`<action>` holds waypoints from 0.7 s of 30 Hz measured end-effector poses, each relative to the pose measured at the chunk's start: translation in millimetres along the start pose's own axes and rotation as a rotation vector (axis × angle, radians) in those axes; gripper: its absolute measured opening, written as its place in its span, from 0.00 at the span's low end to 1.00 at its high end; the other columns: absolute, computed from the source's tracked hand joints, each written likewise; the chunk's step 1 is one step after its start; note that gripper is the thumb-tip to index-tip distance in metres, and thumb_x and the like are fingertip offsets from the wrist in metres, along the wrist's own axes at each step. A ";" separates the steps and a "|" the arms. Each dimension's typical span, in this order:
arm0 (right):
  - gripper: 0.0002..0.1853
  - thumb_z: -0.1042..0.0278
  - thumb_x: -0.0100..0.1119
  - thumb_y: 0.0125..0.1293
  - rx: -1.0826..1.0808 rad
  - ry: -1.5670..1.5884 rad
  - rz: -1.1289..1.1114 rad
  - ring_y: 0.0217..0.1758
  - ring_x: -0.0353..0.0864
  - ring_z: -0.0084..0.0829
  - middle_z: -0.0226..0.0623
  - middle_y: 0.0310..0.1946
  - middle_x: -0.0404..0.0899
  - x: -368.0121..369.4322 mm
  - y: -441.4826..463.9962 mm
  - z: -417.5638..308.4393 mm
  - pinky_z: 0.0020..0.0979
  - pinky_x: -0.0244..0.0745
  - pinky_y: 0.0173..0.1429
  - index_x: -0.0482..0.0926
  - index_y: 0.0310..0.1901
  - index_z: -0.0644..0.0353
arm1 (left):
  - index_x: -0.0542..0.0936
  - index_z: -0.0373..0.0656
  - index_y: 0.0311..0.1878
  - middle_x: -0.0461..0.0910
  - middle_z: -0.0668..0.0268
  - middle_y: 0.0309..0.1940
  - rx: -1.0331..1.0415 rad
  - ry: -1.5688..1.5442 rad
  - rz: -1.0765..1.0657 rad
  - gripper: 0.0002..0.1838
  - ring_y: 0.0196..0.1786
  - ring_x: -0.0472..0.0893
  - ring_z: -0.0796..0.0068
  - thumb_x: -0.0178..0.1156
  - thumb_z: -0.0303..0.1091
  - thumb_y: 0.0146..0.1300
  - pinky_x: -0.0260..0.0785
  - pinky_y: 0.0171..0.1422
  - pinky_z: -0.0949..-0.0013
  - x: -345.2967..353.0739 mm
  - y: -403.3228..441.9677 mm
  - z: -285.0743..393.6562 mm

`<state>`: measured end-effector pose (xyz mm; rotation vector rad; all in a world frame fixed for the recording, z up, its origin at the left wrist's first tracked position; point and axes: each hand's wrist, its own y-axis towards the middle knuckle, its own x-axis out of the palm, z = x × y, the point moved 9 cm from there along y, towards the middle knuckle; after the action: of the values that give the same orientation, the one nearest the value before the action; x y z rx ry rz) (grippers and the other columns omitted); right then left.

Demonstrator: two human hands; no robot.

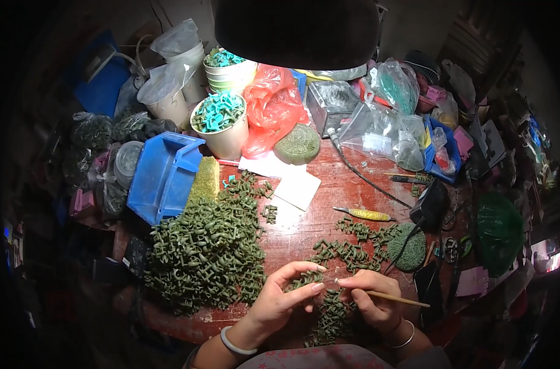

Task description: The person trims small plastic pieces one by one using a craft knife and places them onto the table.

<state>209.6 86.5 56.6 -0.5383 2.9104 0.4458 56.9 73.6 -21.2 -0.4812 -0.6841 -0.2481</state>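
My left hand (286, 294), with a pale bangle at its wrist, has thumb and fingers curled toward each other near the table's front edge; what sits between the fingertips is too small to make out. To its right, my right hand (375, 298) is closed on a thin wooden-handled tool (400, 299), whose handle points right. The fingertips of both hands almost meet. Small green pieces (332, 317) lie below and between the hands, and more green pieces (353, 252) lie beyond them. A large heap of green pieces (206, 252) rises to the left.
A blue bin (163, 178) leans behind the heap, near a white bucket (227, 138) of turquoise and green pieces. A yellow-handled tool (369, 214), a round green pad (406, 247), a white tile (297, 189) and a black cable (366, 178) lie on the red table (292, 237).
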 end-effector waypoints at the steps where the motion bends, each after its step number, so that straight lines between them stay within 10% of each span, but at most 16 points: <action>1: 0.13 0.84 0.58 0.67 -0.009 -0.010 -0.006 0.33 0.84 0.28 0.39 0.32 0.84 1.9 0.1 -1.7 0.27 0.78 0.38 0.84 0.52 0.66 | 0.78 0.40 0.60 0.82 0.66 0.38 -0.011 -0.001 -0.005 0.16 0.37 0.80 0.81 0.65 0.25 0.69 0.73 0.36 0.77 0.7 0.1 0.2; 21: 0.15 0.87 0.61 0.62 -0.227 -0.273 0.043 0.30 0.82 0.34 0.40 0.31 0.82 6.6 0.3 -17.7 0.31 0.77 0.36 0.85 0.51 0.67 | 0.79 0.37 0.59 0.81 0.67 0.37 -0.068 -0.076 0.013 0.17 0.36 0.80 0.80 0.65 0.22 0.67 0.72 0.33 0.77 1.2 -1.2 -2.4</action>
<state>201.7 79.1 72.1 -0.4066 2.6293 0.7954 58.7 71.3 -21.6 -0.5620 -0.7480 -0.2421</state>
